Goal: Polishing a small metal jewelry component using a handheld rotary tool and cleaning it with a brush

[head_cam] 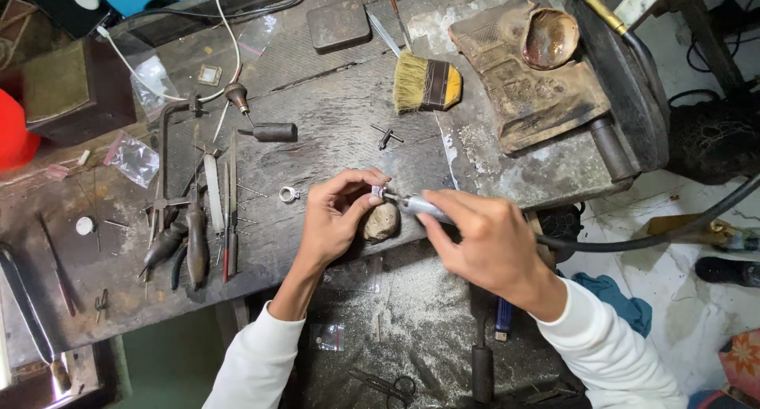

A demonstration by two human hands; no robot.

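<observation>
My left hand [336, 215] pinches a small silver ring [378, 191] between thumb and forefinger, resting against a worn wooden bench pin [381, 221] at the workbench's front edge. My right hand [483, 239] grips a metal rotary handpiece [419, 207] like a pen, its tip touching the ring. A black flexible shaft [633, 247] runs from the handpiece off to the right. Both arms wear white sleeves.
A second silver ring [289, 194] lies left of my hand. Pliers, files and a saw frame [194, 219] lie at the left. A brush [427, 84], a metal tin [338, 25] and a charred block with a shallow dish [546, 41] sit farther back. A dusty tray [427, 314] sits below.
</observation>
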